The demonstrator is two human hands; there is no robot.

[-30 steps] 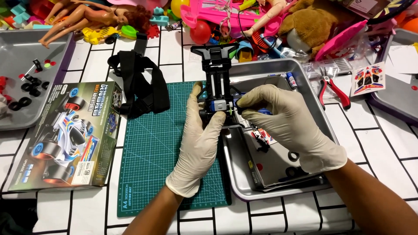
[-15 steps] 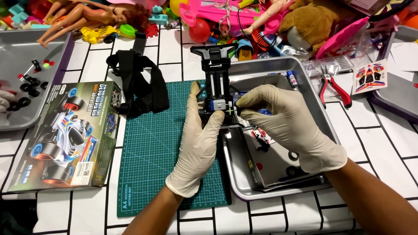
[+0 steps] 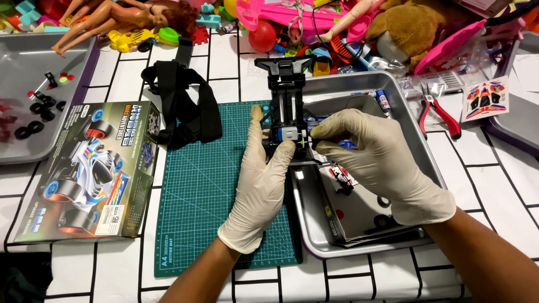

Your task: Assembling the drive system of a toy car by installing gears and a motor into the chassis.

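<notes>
Head view — gloved hands fitting a part into a model car chassis.

Right hand (image 3: 387,163) fingers pinch a small green piece at the black chassis (image 3: 289,106); left hand (image 3: 264,179) grips its side, over the green cutting mat (image 3: 196,191) beside the metal tray (image 3: 426,146) — seating it likely needs steady pressure.

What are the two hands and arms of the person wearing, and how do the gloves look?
Both the left hand and the right hand wear thin, cream-white disposable gloves, smooth and close-fitting, with light wrinkles. Each glove ends at the wrist in a loose edge. Above the gloves the forearms are bare: no sleeves, watch or bands show. No marks or printing are visible on the gloves.
</notes>
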